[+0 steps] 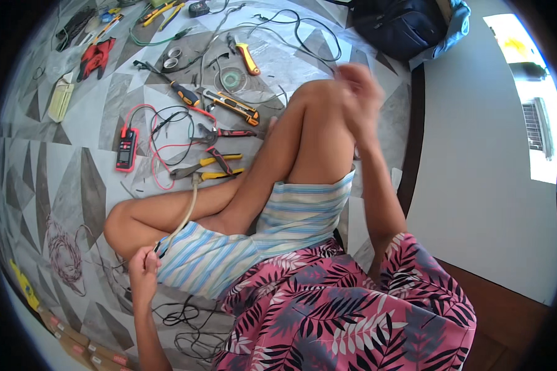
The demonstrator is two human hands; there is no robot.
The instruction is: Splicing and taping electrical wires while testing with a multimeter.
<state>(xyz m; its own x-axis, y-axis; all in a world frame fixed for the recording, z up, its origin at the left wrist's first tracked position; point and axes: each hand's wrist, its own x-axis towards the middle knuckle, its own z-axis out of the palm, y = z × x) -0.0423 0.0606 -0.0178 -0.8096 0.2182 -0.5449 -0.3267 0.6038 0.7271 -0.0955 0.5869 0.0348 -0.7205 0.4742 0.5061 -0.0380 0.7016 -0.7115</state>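
1. Pale beige flexible cable [189, 213] arcs from left hand [144, 267] to yellow-handled steel pliers [190, 169]; left fingers pinch its dark end, probably for control.
2. Right hand [360, 93] blurs above the raised knee [320, 93]; can't tell finger state.
3. Red-and-black handheld meter [127, 150] lies on grey patterned floor [99, 185], likely for reach.

You are holding one beige cable [192, 205]; the floor [90, 185] is carrying one red meter [126, 150], one pair of red-handled pliers [236, 133], two round rolls [171, 63] and, by its right edge, one dark backpack [402, 28].
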